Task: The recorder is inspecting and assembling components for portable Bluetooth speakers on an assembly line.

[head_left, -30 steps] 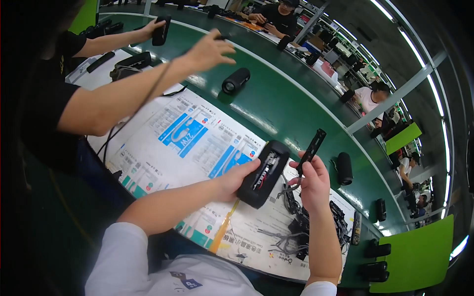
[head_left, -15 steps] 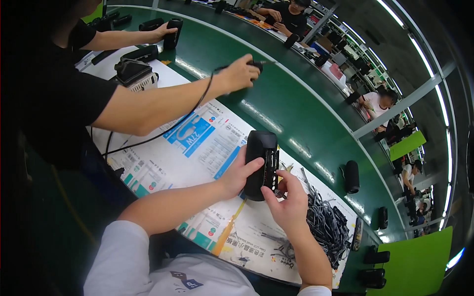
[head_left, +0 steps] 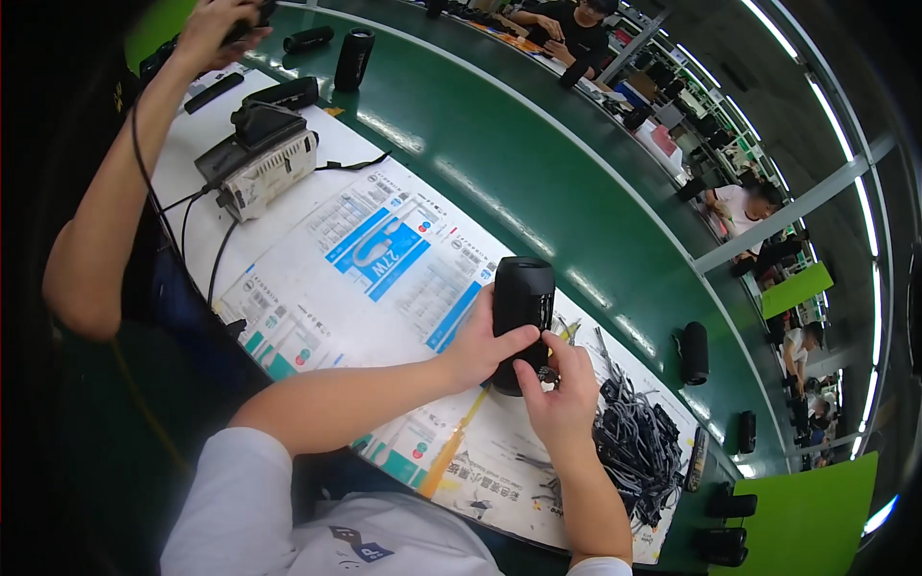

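Black cylindrical speaker point(head_left: 520, 296), nearly upright, between left hand point(head_left: 483, 343) and right hand point(head_left: 565, 392).

Lettering point(head_left: 389, 261) marks the white table sheet point(head_left: 288, 240) and white shirt point(head_left: 423, 538).

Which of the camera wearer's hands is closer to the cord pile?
Right. The right hand is just left of the cord pile; the left hand is farther left, on the black cylinder.

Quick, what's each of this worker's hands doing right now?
Left hand: closed around a black cylinder, holding it.
Right hand: curled against the cylinder's right side; whether it grips anything cannot be told.
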The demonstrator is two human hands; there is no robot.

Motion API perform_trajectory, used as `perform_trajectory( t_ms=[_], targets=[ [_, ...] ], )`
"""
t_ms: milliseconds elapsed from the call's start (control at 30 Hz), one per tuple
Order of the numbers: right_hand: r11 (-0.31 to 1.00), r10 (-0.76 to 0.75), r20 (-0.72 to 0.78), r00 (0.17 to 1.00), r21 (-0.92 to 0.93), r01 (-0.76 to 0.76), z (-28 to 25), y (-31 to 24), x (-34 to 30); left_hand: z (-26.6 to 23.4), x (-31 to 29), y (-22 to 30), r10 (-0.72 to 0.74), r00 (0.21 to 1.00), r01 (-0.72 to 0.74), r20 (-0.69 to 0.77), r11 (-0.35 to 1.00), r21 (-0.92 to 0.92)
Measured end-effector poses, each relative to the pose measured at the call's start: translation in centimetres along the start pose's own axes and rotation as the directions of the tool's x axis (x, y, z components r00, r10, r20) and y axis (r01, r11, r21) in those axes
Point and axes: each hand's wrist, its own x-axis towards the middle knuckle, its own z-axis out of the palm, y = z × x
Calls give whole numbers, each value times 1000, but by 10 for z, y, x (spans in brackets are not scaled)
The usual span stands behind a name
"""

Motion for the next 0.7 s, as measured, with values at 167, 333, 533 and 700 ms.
perform_trajectory(
  t_ms=[167, 333, 533, 700],
  targets=[
    [999, 18, -3, 1000, 34, -18, 7, 6, -3, -4, 1, -5, 14, 1000, -13, -2, 996, 85],
    [995, 35, 53, 998, 90, -39, 6, 7, 0, -9, 5, -12, -35, 999, 36, -39, 999, 31],
    [958, 38, 149, 988, 275, -79, -1, 23, -2, -12, 12, -4, -126, 985, 118, -115, 991, -68],
    [965, 70, 104, 992, 245, -93, 0, 23, -3, -12, 11, -10, -172, 984, 164, -39, 973, -161]
  ],
)
